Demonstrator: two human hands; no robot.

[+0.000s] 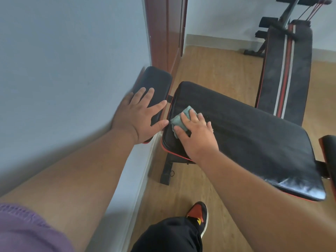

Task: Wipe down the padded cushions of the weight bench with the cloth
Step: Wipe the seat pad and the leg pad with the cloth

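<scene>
A wide black cushion with red piping runs across the middle of the view. My right hand presses a folded grey-green cloth flat onto the cushion's left end. A smaller black side pad sits to the left, close to the wall. My left hand rests flat on that pad with fingers spread and holds nothing. Another narrow black pad shows at the right edge. A long black backrest with a red and white stripe extends away at the upper right.
A pale wall stands close on the left, with a brown door beyond it. The bench's black leg stands on the wooden floor. My shoe is below the cushion. Foam rollers are at the far right.
</scene>
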